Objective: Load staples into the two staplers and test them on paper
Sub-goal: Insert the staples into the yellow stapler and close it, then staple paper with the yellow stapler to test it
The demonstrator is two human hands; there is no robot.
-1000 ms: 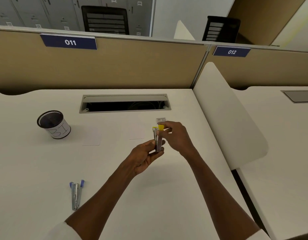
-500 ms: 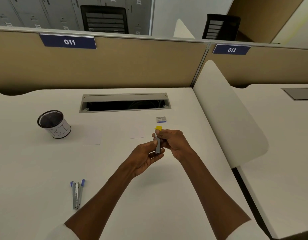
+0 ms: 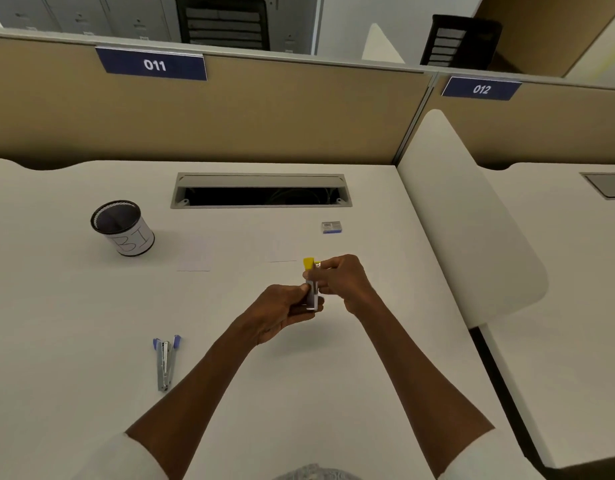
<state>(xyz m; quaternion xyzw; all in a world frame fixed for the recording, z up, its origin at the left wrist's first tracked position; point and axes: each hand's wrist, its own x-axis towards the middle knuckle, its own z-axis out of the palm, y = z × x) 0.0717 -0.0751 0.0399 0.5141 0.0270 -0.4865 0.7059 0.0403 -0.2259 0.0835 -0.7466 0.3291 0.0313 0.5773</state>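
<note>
Metal yellow-tipped stapler point(image 3: 312, 285) gripped upright by both the left hand point(image 3: 281, 311) and right hand point(image 3: 344, 280); round mesh pen cup point(image 3: 122, 227), contents unclear, stands well apart.

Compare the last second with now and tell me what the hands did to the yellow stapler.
The right hand came down from the yellow tip onto the yellow stapler, pressing its spread arms together. The left hand kept its grip on the lower end. The blue stapler, staple box, paper slips and mesh cup stayed put on the desk.
</note>
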